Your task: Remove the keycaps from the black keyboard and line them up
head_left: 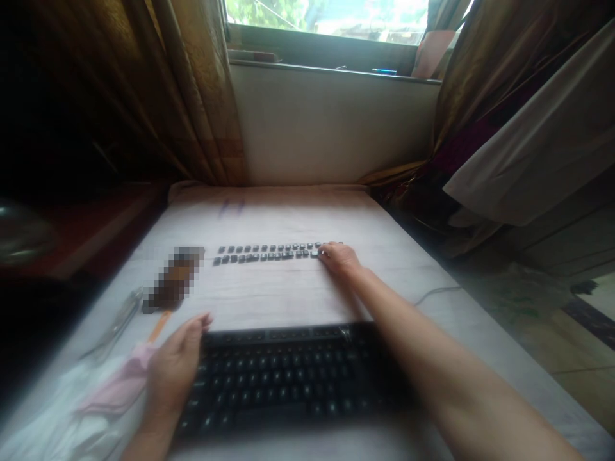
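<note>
A black keyboard (269,374) lies along the near side of the table; its top row looks stripped of keycaps. Beyond it, loose black keycaps (269,256) stand in two rows across the cloth. At the right end of these rows is my right hand (340,257), its fingertips pinched together at a keycap (314,253). My right forearm hides the keyboard's right part. Beside the keyboard's left edge rests my left hand (175,362), fingers loosely bent and thumb apart, with nothing visible in it. The picture is blurred.
To the left lie a pixelated dark object (175,278), an orange stick (159,326), a metal tool (122,314) and a pink cloth (118,384). A cable (437,291) crosses the right side of the white tablecloth (288,218). Curtains (202,96) hang by the window.
</note>
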`<act>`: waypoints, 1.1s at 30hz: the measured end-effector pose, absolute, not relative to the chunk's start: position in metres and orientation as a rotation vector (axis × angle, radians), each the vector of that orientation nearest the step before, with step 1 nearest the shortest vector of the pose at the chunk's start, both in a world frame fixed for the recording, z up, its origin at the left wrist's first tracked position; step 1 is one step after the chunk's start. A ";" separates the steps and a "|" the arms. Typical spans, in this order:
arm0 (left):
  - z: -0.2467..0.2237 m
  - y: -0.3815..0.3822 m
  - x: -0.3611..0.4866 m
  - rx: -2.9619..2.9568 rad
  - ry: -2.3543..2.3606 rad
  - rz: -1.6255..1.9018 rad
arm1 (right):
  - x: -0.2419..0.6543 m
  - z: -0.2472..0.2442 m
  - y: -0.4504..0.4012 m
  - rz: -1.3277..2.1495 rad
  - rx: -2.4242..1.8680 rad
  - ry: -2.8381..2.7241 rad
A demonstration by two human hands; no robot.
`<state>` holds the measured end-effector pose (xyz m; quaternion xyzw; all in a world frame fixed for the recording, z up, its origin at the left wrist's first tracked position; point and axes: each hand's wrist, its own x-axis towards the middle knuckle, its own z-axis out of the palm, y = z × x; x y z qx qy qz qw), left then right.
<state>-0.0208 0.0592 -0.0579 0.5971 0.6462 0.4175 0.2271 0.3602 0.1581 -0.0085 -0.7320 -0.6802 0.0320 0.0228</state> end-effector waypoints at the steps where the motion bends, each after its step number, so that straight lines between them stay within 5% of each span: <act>1: -0.058 0.059 -0.021 1.647 1.778 1.149 | 0.360 -0.009 0.158 0.098 -2.265 -2.106; 14: -0.050 0.058 -0.017 1.671 1.788 1.137 | 0.365 -0.009 0.139 0.067 -2.145 -2.080; 33: -0.055 0.061 -0.018 1.733 1.730 1.130 | 0.359 0.027 -0.029 -0.164 -1.284 -2.750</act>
